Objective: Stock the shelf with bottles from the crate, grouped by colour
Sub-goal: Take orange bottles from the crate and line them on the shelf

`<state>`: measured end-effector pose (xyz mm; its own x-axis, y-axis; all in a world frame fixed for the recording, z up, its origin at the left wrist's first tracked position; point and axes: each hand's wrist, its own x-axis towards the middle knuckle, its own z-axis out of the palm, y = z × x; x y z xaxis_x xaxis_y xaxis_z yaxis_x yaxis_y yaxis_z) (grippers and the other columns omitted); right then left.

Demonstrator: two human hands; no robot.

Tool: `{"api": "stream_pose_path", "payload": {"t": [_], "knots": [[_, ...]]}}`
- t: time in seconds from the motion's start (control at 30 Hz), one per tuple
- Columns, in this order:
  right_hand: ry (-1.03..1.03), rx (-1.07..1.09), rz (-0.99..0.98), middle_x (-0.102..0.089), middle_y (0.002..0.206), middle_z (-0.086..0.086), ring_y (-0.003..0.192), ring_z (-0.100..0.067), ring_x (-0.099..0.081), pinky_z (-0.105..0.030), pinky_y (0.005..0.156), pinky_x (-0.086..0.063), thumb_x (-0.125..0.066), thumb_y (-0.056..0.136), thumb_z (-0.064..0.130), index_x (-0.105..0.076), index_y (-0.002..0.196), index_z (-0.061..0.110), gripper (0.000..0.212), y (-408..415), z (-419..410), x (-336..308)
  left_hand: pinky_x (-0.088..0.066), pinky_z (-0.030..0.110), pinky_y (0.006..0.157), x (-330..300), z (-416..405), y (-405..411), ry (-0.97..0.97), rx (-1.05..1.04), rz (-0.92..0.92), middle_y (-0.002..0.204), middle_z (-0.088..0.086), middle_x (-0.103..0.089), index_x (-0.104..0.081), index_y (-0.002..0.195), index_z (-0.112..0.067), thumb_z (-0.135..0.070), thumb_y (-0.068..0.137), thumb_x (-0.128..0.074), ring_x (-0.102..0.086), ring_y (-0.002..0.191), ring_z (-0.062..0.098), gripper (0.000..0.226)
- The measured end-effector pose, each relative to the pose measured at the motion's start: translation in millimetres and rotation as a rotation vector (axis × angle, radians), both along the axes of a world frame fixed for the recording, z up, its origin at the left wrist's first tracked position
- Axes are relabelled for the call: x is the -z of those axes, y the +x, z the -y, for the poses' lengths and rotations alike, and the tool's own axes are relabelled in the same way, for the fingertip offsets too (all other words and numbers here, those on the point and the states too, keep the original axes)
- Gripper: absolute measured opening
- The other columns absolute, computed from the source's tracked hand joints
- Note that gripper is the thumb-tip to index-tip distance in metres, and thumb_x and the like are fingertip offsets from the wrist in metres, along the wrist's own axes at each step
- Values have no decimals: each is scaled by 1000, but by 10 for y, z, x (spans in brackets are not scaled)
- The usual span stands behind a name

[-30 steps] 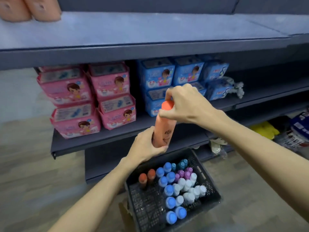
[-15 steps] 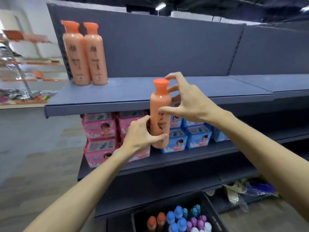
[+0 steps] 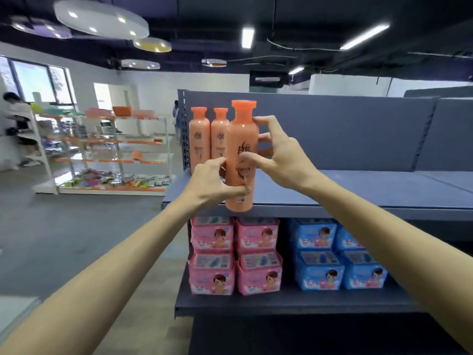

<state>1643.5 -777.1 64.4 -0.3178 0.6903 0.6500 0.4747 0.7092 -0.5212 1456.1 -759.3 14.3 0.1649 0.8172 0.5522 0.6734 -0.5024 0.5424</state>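
A third tall orange plastic bottle [image 3: 240, 155] is held just above the front edge of the grey-blue top shelf [image 3: 358, 190].

It is gripped low by the left hand [image 3: 212, 183] and higher by the right hand [image 3: 281, 160]; two matching orange bottles [image 3: 210, 139] are already shelved behind it, and the crate is out of view.

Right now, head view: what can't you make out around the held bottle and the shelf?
- Held bottle: whether its base rests on the top shelf or hangs at the front edge; left hand covers its lower left side.
- Its label print: blurred, partly behind the right hand.
- Two shelved bottles: bases hidden by the left hand.
- Crate: out of frame, below the bottom edge.
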Motion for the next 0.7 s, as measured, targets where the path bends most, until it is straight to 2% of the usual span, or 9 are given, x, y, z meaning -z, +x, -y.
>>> {"api": "stream_pose_path", "payload": {"t": [0.13,0.23,0.3,0.4,0.5,0.63,0.7], "knots": [[12,-57,-28,-69,109,4,86,-6,-71,-28,75,-61,-73,90,24,-39,134,21,56,-340,-171,-56,-50,19,67,-119,-79,-322,-24,-38,-30,90,-9,-71,-68,102,-23,-47,62,-82,-64,78,2,49],[17,-59,-22,-67,104,9,86,-5,-70,-22,71,-59,-73,89,23,-39,133,19,55,-562,-329,-16,-42,9,62,-103,-151,-483,-52,-51,-41,96,-11,-66,-61,111,-17,-39,69,-85,-59,79,1,53],[18,-44,-13,-66,100,10,82,-3,-69,-18,69,-56,-73,89,23,-38,133,20,56,-691,-450,33,-42,8,60,-55,-215,-559,-67,-72,-39,98,-10,-61,-52,116,-14,-34,73,-84,-57,82,5,57],[-19,-26,-35,-68,102,8,84,-3,-68,-23,75,-56,-73,89,25,-39,132,24,54,-845,-664,97,-48,14,65,34,-394,-686,-74,-69,-21,105,-1,-66,-47,116,-11,-33,73,-84,-61,86,13,61],[-55,-9,-63,-70,105,4,89,-5,-68,-21,73,-56,-73,89,27,-41,130,26,52,-975,-862,110,-53,34,75,66,-601,-808,-79,-87,-29,104,4,-67,-47,113,-9,-34,73,-84,-64,88,19,59],[-53,17,-57,-69,104,2,90,-13,-69,-29,71,-58,-72,89,24,-40,123,25,47,-1150,-1101,121,-48,31,70,87,-848,-927,-87,-108,-13,105,4,-66,-48,115,-8,-30,74,-83,-62,88,21,58],[-46,33,-55,-67,98,4,87,-14,-69,-26,69,-55,-72,89,23,-39,122,23,46,-1222,-1213,133,-44,28,69,112,-975,-985,-90,-112,-13,106,3,-65,-48,117,-9,-30,74,-83,-61,89,20,59]]}}
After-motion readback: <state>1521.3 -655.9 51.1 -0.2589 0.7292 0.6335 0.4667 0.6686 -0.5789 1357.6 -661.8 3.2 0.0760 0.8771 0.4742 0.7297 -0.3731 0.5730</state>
